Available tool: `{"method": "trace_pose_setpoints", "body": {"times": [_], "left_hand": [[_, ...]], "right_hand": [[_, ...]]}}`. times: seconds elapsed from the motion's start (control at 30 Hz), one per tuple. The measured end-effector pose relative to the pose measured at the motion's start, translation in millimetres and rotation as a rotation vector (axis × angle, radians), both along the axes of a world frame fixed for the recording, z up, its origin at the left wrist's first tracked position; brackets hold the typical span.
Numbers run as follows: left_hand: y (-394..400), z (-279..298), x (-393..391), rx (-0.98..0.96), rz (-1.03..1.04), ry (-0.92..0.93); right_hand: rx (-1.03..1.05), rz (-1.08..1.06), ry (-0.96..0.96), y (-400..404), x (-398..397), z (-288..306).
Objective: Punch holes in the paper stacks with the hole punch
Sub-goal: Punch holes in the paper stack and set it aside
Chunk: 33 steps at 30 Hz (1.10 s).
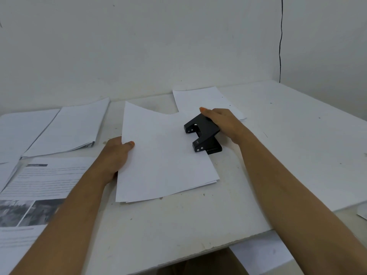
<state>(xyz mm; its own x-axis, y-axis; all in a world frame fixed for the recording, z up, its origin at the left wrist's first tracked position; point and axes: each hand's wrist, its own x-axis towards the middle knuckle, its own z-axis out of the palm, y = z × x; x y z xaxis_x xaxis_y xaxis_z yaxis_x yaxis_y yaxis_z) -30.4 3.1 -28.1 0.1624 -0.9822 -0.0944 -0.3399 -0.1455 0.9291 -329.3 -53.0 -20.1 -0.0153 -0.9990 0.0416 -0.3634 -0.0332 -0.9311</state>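
A: We start with the white bench (178, 225). Printed pages (39, 181) and a folded stack (67, 132) lie at the left, and loose sheets (198, 100) sit behind our right hand (224, 124).

B: The paper stack (164, 159) we're working on lies in the middle, with its right edge fed into the mouth of the black hole punch (204, 133).

A: What could go wrong here, in our judgement?

B: The sheets look fanned at the near corner. If we press now, the holes could land unevenly from sheet to sheet. The far edge also curls up, so the stack may not be fully seated in the slot. The punch could skid on the bench too.

A: And our fingers?

B: Our right hand lies over the punch's lever with its fingers flat and close together, resting on top rather than wrapped around it. Our left hand (117, 155) pinches the stack's left edge, thumb (130, 144) on top and fingers hidden beneath.
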Motion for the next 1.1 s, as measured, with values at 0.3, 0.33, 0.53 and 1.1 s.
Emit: {"method": "trace_pose_setpoints", "body": {"times": [0.3, 0.33, 0.53, 1.1], "left_hand": [[0.0, -0.2, 0.5, -0.01, -0.005, 0.014], [-0.3, -0.2, 0.8, -0.005, -0.005, 0.017], [0.1, -0.5, 0.7, 0.023, -0.005, 0.024], [1.0, -0.7, -1.4, 0.013, 0.009, 0.013]], "right_hand": [[-0.25, -0.121, 0.005, 4.1, 13.8, 20.5], [-0.279, -0.122, 0.038, 4.8, 16.1, 21.5], [-0.148, -0.028, 0.186, 4.0, 21.5, 11.6], [-0.006, -0.124, 0.443, -0.7, 17.5, -2.1]]}}
